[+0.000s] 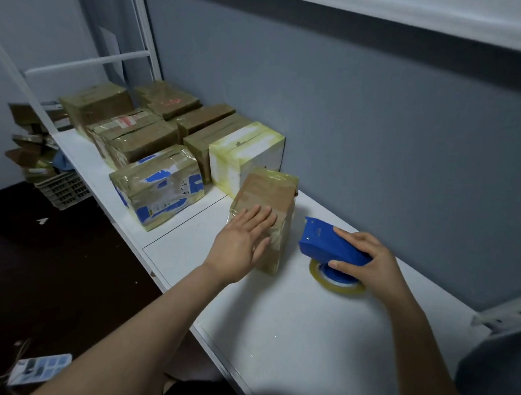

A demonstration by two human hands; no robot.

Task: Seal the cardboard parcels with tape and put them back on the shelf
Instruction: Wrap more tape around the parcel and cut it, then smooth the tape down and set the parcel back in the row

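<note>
On the shelf [276, 320], the narrow upright parcel [268, 191] was pressed by the flat left grip [241, 239], the dispenser [323, 241] clasped by the right grip [368, 259]; toppling from that push was judged possible.

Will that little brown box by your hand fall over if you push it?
Probably: the small parcel stands tall and narrow on the shelf, so it may tip easily. Its glossy tape wrap likely feels slippery. The left hand rests flat against it.

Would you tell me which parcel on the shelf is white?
The white cardboard box with yellowed tape, behind the small brown parcel under the left hand; all others are brown.
</note>
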